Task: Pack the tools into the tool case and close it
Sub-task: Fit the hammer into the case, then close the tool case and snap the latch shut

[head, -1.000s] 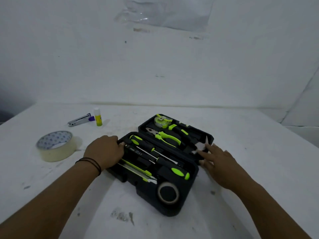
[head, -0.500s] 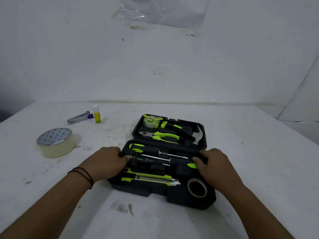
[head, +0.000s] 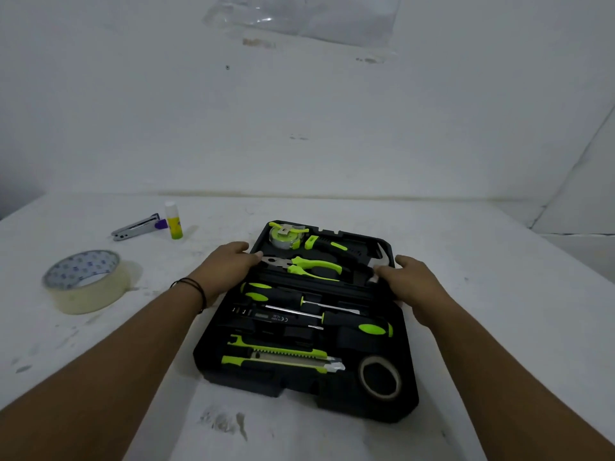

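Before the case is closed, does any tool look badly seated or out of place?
Nothing stands out. In the tool case the hammer, pliers, screwdrivers and utility knife lie in their slots. The left hand and right hand hold the far half's sides.

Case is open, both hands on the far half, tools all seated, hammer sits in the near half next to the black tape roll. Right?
Not quite. The head view shows the hammer in the far half of the tool case, beside the tape measure and pliers. The black tape roll is in the near half. The rest holds: left hand and right hand grip the far half.
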Demonstrator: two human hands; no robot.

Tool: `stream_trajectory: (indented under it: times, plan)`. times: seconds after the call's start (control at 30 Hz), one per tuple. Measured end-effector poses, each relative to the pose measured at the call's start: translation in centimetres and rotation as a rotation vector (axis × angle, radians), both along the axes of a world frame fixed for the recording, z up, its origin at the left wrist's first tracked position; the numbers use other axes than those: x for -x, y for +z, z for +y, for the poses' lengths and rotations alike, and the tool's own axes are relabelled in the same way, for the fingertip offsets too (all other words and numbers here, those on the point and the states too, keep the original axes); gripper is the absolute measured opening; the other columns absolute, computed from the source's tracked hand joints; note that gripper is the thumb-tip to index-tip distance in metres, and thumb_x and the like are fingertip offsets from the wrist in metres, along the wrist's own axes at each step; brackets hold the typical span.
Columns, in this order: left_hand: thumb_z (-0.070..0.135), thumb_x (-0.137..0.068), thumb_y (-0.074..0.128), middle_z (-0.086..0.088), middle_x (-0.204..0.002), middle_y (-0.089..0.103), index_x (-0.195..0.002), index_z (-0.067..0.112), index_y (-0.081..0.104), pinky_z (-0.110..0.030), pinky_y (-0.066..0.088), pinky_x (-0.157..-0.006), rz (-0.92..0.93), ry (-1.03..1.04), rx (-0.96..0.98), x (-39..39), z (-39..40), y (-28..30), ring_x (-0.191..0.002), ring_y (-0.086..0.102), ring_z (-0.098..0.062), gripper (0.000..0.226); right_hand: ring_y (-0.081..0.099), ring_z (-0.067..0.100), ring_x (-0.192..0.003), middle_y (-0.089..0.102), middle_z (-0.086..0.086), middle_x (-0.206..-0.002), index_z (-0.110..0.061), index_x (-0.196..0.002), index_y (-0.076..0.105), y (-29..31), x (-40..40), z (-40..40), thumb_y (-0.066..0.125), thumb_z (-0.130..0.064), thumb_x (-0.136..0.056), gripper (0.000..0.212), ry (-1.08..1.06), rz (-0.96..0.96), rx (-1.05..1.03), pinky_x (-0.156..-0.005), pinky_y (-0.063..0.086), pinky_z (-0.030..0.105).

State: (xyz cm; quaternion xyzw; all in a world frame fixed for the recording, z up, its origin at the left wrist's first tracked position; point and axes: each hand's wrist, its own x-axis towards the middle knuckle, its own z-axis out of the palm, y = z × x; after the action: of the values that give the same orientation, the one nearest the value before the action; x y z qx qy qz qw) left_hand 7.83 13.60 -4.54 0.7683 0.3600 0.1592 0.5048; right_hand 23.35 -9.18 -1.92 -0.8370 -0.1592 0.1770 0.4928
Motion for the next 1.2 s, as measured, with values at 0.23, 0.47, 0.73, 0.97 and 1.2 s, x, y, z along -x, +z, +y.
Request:
stream_trajectory:
  times: [0.23, 0.47, 0.73, 0.97, 1.2]
  plan:
    - [0.049, -0.072, 0.070, -0.016, -0.105, 0.069, -0.094, 0.006, 0.070, -0.041, 0.050, -0.082, -0.068, -0.009, 0.290, -3.5, 1.5, 0.8, -0.096, 0.063, -0.035, 0.048, 0.054, 0.020, -0.057, 0.056, 0.011, -0.072, -0.004, -0.072, 0.052, -0.8, -1.9, 1.8, 0.070, -0.015, -0.081, 0.022, -0.103, 0.193, -0.120, -0.038, 0.043, 0.015]
    - [0.071, -0.047, 0.074, -0.017, -0.123, 0.059, -0.117, 0.005, 0.058, -0.046, 0.048, -0.095, 0.018, 0.073, 0.269, -6.0, 3.0, 1.1, -0.109, 0.057, -0.035, 0.097, 0.063, 0.029, -0.069, 0.066, 0.020, -0.089, 0.007, -0.095, 0.063, -1.2, -3.5, 2.4, 0.072, -0.006, -0.075, 0.025, -0.089, 0.250, -0.151, -0.060, 0.054, 0.033]
    - [0.042, -0.070, 0.075, -0.010, -0.103, 0.071, -0.106, 0.005, 0.065, -0.033, 0.056, -0.081, -0.201, -0.027, 0.266, -4.9, 2.7, 3.1, -0.089, 0.068, -0.021, 0.052, 0.067, 0.028, -0.092, 0.067, 0.014, -0.105, -0.005, -0.113, 0.057, 0.1, -4.2, 1.4, 0.072, -0.003, -0.073, 0.043, 0.018, 0.161, -0.311, -0.072, 0.055, 0.034]
    - [0.047, -0.054, 0.080, -0.006, -0.108, 0.068, -0.120, 0.027, 0.054, -0.042, 0.053, -0.089, -0.388, -0.091, 0.015, -0.1, 0.9, 5.2, -0.096, 0.068, -0.019, 0.074, 0.060, 0.004, -0.090, 0.063, -0.007, -0.102, -0.022, -0.116, 0.055, 2.3, -1.0, -0.8, 0.070, -0.011, -0.078, 0.043, 0.105, -0.215, -0.276, -0.064, 0.044, 0.017]
    - [0.045, -0.053, 0.082, 0.001, -0.105, 0.067, -0.114, 0.034, 0.053, -0.042, 0.054, -0.087, -0.442, -0.059, -0.249, 5.0, -2.7, 6.0, -0.095, 0.067, -0.014, 0.068, 0.054, -0.006, -0.077, 0.053, -0.020, -0.093, -0.031, -0.109, 0.043, 2.6, 2.9, -3.5, 0.073, -0.015, -0.075, 0.048, 0.047, -0.550, -0.248, -0.061, 0.041, 0.009]
